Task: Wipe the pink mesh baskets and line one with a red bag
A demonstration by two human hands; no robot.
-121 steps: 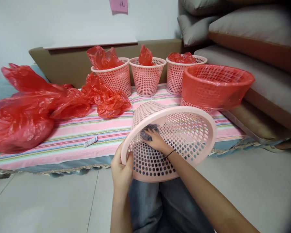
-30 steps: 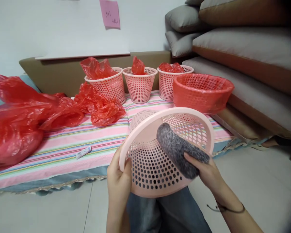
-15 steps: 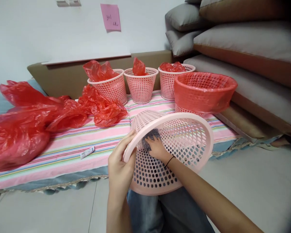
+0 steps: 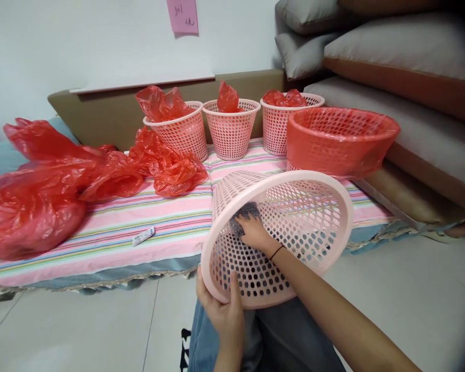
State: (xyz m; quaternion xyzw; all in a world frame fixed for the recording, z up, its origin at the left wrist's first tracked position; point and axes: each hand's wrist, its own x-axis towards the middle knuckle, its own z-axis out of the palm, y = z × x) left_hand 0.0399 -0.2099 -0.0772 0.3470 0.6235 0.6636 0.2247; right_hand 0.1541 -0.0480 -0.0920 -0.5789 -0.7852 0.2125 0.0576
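Observation:
A pink perforated plastic wastebasket point(image 4: 343, 222) lies tilted above my lap, its mouth turned toward me. My left hand point(image 4: 222, 302) grips the lower left of its rim, thumb inside and fingers outside. Deep in the basket, my right hand point(image 4: 254, 233) presses a dark grey cloth point(image 4: 248, 209) against the inner wall near the bottom. Part of the cloth is covered by my fingers.
Behind stand pink baskets with red bags stuffed in them, such as the middle basket point(image 4: 232, 135). A red-lined basket point(image 4: 337, 155) is at right. Loose red plastic bags point(image 4: 46, 196) and a small white packet point(image 4: 143, 236) lie on the striped cover point(image 4: 178, 222). Cushions point(image 4: 403, 51) are stacked right.
My left hand has slid down the basket's rim from the left side to the lower left. My right hand stays inside with the cloth. The view has tipped slightly downward.

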